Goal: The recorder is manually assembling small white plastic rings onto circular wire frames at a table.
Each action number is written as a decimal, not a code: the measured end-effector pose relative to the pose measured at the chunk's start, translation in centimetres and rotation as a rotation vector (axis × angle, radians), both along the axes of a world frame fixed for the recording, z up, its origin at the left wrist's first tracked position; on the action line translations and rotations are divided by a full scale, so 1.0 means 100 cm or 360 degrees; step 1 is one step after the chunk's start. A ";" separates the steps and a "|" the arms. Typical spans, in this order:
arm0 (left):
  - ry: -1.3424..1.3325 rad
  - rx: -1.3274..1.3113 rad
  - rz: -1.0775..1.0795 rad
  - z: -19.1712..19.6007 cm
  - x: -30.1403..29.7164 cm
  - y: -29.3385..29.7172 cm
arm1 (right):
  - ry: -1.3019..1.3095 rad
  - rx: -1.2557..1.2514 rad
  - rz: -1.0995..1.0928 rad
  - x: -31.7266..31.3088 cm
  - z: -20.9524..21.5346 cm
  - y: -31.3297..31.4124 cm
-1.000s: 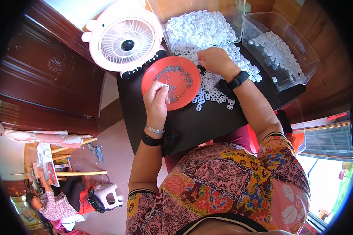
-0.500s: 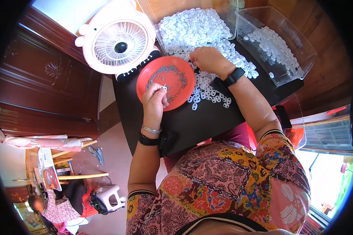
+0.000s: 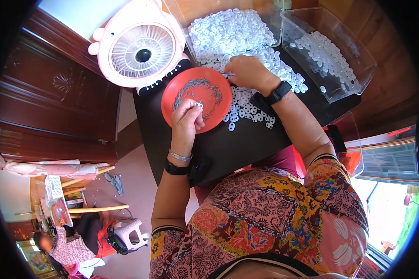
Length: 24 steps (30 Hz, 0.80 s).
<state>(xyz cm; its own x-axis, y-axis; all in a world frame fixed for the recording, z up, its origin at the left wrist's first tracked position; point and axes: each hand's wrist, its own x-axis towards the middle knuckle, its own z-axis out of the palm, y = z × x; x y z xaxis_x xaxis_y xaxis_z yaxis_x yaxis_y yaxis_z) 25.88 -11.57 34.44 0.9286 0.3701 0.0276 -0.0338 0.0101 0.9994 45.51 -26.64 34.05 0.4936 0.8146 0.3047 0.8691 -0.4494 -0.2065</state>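
My left hand (image 3: 186,120) hovers over the near edge of a red plate (image 3: 217,83) that holds small grey metal pieces, and its fingertips pinch a small white ring (image 3: 199,105). My right hand (image 3: 249,72) rests palm down on a heap of small white plastic rings (image 3: 228,35) just right of the plate, fingers curled among them. Whether it grips any ring is hidden. Loose white rings (image 3: 246,111) lie scattered on the black table (image 3: 237,144) below that hand.
A pink and white table fan (image 3: 142,46) stands at the far left of the table. A clear plastic box (image 3: 330,51) with more white rings sits at the far right. Dark wooden cabinets (image 3: 46,97) stand left. Another person (image 3: 60,246) sits on the floor, lower left.
The camera view has shifted, so everything sits lower in the picture. My left hand stays at the plate's near edge; my right hand remains on the ring heap.
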 end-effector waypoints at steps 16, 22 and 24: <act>-0.0040 0.0036 0.0021 -0.002 -0.001 0.002 | 0.0115 -0.0190 0.0027 0.004 -0.006 0.002; -0.0044 0.0031 0.0012 -0.001 -0.002 0.002 | 0.0188 -0.0279 0.0028 0.005 -0.001 0.001; -0.0037 0.0023 0.0023 -0.001 -0.002 0.002 | 0.0078 -0.0029 0.0053 0.007 0.000 0.001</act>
<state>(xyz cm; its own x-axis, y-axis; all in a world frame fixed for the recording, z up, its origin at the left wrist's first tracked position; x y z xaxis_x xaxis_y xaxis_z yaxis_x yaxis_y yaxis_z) 25.72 -11.36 34.39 0.9222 0.3827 0.0545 -0.0569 -0.0051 0.9984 46.26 -26.59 34.03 0.4801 0.8359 0.2660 0.8727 -0.4245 -0.2412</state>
